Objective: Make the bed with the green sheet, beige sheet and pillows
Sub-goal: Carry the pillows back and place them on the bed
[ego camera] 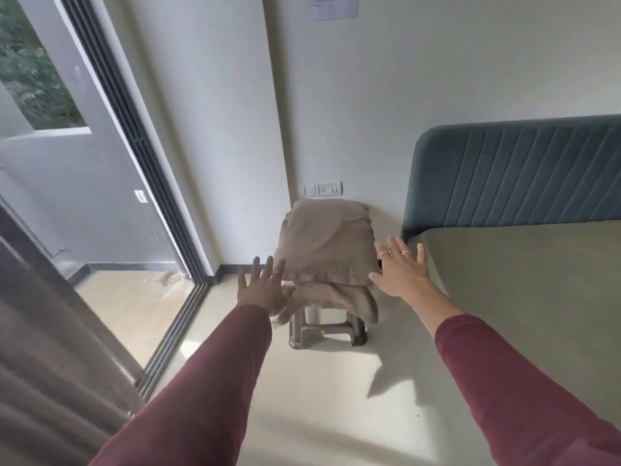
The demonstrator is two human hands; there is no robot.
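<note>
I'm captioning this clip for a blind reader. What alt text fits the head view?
Two open hands, the left hand and the right hand, reach toward two stacked beige pillows on a brown plastic stool. To the right is a bed with a green sheet and a blue headboard; a glass sliding door is on the left.

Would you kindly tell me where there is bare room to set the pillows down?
The green-sheeted mattress below the blue padded headboard lies bare. The pale floor before the brown plastic stool is also free. The stool top is crowded: two beige pillows stacked between the left hand and right hand.
</note>
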